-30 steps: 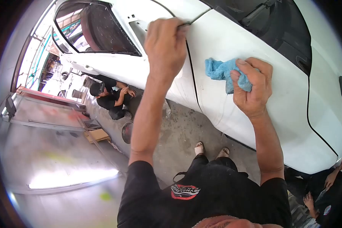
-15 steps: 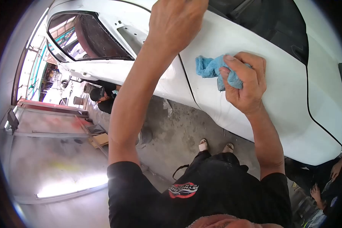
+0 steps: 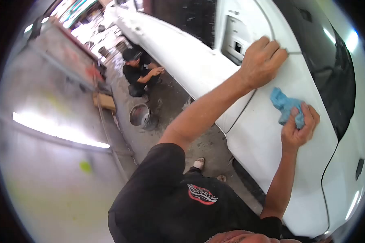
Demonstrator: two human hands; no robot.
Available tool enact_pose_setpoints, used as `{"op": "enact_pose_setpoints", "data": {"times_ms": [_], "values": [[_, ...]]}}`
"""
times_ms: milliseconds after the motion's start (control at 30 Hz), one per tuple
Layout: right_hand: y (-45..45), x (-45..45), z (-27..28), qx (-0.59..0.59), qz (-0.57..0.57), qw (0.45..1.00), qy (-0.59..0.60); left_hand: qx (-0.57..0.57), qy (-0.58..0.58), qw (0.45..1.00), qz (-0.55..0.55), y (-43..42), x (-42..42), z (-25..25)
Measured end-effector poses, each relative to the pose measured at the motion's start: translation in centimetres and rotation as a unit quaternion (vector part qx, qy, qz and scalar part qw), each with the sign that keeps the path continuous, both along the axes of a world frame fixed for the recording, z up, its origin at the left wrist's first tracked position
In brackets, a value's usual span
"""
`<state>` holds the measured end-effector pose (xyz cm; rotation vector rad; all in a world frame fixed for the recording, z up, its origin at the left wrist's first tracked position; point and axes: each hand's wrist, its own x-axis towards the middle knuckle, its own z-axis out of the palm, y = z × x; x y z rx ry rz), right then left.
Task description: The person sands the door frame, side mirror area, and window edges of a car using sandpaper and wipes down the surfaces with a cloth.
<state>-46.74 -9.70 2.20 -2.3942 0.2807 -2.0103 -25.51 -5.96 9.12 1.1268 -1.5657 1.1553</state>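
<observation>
My right hand (image 3: pixel 300 127) is closed around a crumpled light-blue cloth (image 3: pixel 287 106), part of which hangs loose past the fingers. It rests against the white front fender (image 3: pixel 267 133) of a car. Further up, my left hand (image 3: pixel 263 62) has its fingers curled down against the panel edge near the base of the windshield (image 3: pixel 328 60). What those fingers hold, if anything, is hidden. Beside my left wrist is a rectangular opening (image 3: pixel 233 39) in the white bodywork at the front door's corner.
Another person (image 3: pixel 140 73) in black crouches by the car's lower side. A metal bucket (image 3: pixel 142 116) stands on the concrete floor (image 3: pixel 170 109). To the left runs a paint-marked wall panel (image 3: pixel 56 121) with a bright light strip (image 3: pixel 61 131). A cardboard piece (image 3: pixel 104 100) leans nearby.
The view has swung left and tilted, showing more of the crouching person and the bucket. My left hand now appears fully, near the windshield base. The blue cloth stays in my right hand.
</observation>
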Motion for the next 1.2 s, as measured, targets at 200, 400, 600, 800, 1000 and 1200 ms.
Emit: {"op": "enact_pose_setpoints", "data": {"times_ms": [200,400,600,800,1000,1200], "values": [[-0.5,-0.3,0.5,-0.020,-0.020,0.999,0.032,0.102,0.170,0.978,0.067,8.1,3.0,-10.8],[0.4,-0.1,1.1,-0.078,-0.038,0.991,0.106,0.156,0.685,0.676,0.222,24.8,-0.6,-26.9],[3.7,4.1,1.6,-0.098,-0.029,0.962,0.251,0.114,0.854,0.398,0.316,49.3,-8.3,-43.3],[4.9,10.1,1.1,-0.159,-0.064,0.952,0.255,0.089,0.869,0.249,0.419,59.7,-7.6,-49.0],[6.5,14.2,0.9,-0.175,-0.098,0.953,0.226,0.245,0.810,0.305,0.436,57.8,-0.9,-46.9],[7.2,17.8,0.6,-0.143,-0.020,0.949,0.279,0.238,0.699,0.573,0.356,51.1,9.7,-39.2]]}}
